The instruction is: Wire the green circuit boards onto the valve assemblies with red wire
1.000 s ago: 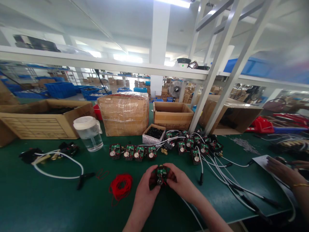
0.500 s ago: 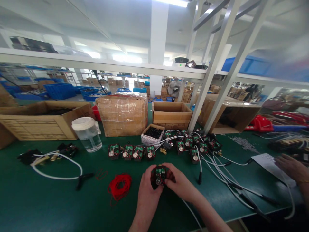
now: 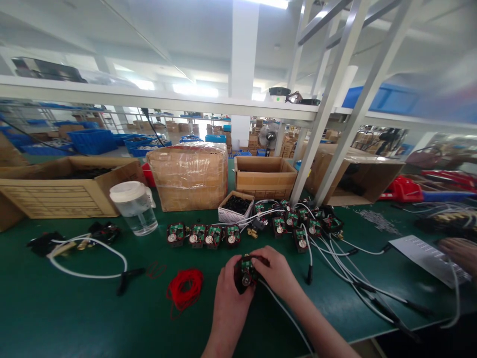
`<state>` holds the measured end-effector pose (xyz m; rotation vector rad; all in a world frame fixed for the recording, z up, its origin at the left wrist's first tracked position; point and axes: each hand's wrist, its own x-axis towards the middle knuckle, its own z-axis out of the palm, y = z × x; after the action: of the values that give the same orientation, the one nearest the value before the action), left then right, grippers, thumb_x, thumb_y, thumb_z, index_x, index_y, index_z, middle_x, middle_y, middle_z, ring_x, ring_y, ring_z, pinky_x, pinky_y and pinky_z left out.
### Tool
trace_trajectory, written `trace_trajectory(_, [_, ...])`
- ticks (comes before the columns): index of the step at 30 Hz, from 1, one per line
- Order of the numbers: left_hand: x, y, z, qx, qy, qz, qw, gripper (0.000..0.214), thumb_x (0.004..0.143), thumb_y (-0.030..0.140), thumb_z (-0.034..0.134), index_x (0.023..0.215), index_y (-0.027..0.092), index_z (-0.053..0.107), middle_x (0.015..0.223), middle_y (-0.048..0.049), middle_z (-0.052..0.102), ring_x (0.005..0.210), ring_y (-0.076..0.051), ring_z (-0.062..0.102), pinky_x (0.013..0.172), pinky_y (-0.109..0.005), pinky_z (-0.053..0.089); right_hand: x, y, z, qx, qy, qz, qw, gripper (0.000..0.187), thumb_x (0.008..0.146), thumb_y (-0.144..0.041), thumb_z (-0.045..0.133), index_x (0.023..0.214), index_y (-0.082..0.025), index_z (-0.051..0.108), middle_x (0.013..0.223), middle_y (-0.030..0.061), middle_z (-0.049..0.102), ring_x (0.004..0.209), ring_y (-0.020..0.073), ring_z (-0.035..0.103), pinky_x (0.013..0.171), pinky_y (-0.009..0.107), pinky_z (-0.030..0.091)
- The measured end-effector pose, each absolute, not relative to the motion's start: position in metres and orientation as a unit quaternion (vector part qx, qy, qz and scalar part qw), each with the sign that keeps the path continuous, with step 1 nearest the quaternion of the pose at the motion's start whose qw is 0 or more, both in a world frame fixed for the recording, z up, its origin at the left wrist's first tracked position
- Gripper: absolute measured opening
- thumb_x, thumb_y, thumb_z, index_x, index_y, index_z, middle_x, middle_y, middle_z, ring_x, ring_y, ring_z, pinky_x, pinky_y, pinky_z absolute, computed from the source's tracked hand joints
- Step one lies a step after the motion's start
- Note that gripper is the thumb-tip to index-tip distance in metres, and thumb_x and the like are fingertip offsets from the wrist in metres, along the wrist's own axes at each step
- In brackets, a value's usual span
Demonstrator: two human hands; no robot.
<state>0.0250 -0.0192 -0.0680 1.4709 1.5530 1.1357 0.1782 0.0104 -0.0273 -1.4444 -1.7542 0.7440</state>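
Note:
Both my hands grip one small black module with a green circuit board just above the green table. My left hand wraps its left side, fingers closed. My right hand pinches its top and right side. A white cable trails from the module toward me. A coil of red string lies just left of my left hand. A row of like modules stands behind my hands, and a cluster of wired ones lies to the right.
A clear plastic jug stands at left, cardboard boxes line the back, and a small box of black parts sits mid-table. White cable and pliers lie at left. Another person's hand rests on a sheet at far right.
My right hand shifted over the top of the module and the white cable now runs out beneath it. The other person's hand drew back to the right.

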Motion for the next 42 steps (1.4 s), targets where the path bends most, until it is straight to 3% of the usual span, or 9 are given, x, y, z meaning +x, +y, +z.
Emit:
trace_trajectory(11, [0.025,-0.020,-0.063,0.577,0.598,0.429,0.354,0.059,0.071,0.022,0.067,0.128,0.024,0.056,0.116,-0.0075,0.063,0.108,-0.030,0.063,0.098,-0.048,0.048,0.191,0.008,-0.025,-0.525,-0.720,0.308,0.334,0.035,0.084,-0.011,0.056,0.112,-0.022,0.073,0.090,0.0033,0.064,0.081,0.0180,0.062,0.076,0.030,0.049])
trace_trajectory(19, [0.025,-0.017,-0.067,0.585,0.594,0.423,0.355,0.059,0.071,0.019,0.066,0.129,0.023,0.054,0.120,-0.0083,0.062,0.112,-0.030,0.062,0.101,-0.048,0.047,0.190,0.000,-0.033,-0.523,-0.689,0.386,0.321,0.059,0.070,-0.001,0.055,0.125,-0.018,0.062,0.079,-0.0019,0.062,0.068,0.0146,0.059,0.065,0.026,0.047])
trace_trajectory(31, [0.026,-0.019,-0.063,0.579,0.597,0.432,0.348,0.061,0.068,0.016,0.066,0.128,0.024,0.055,0.125,-0.0076,0.063,0.119,-0.029,0.061,0.106,-0.047,0.044,0.190,-0.004,-0.041,-0.503,-0.671,0.424,0.342,0.065,0.068,-0.004,0.058,0.130,-0.023,0.057,0.080,-0.0036,0.058,0.071,0.0156,0.059,0.065,0.026,0.047])
trace_trajectory(42, [-0.001,-0.016,-0.048,0.561,0.517,0.395,0.512,0.074,0.064,0.007,0.065,0.135,0.024,0.052,0.118,-0.0068,0.071,0.107,-0.024,0.069,0.101,-0.042,0.051,0.194,-0.006,-0.038,-0.481,-0.660,0.475,0.328,0.072,0.070,-0.003,0.060,0.138,-0.024,0.050,0.084,-0.0039,0.057,0.075,0.0149,0.059,0.069,0.026,0.048])
